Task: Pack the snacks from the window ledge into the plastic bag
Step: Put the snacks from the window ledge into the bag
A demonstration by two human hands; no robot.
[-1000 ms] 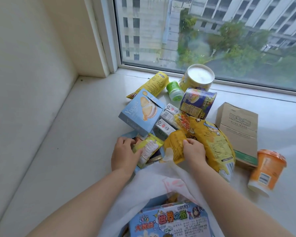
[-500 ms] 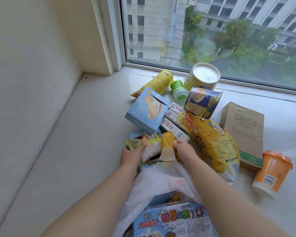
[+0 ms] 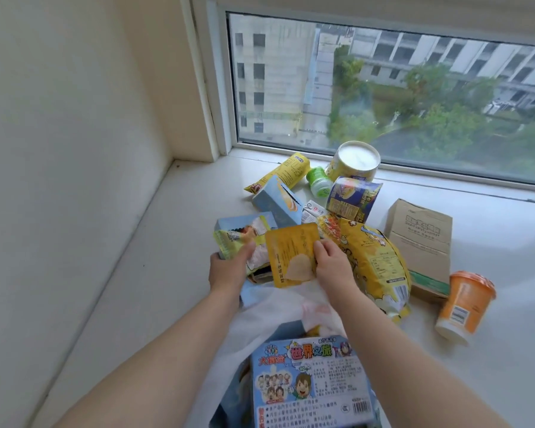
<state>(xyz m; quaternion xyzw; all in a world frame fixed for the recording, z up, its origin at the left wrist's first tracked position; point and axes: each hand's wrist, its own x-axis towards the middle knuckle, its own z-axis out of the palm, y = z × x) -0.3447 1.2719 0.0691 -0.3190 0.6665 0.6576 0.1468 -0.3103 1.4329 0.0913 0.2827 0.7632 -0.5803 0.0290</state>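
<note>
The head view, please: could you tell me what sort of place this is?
Probably an upper-floor room in a flat or dormitory: a deep white window ledge in a wall corner, a window overlooking buildings and treetops, and packaged snacks piled there.

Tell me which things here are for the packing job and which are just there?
For the job:
- white plastic bag
- yellow chip packet, held by the right hand
- green snack packet, held by the left hand
- big yellow bag
- orange cup
- brown paper bag
- light blue box

Just there:
- window
- wall
</note>
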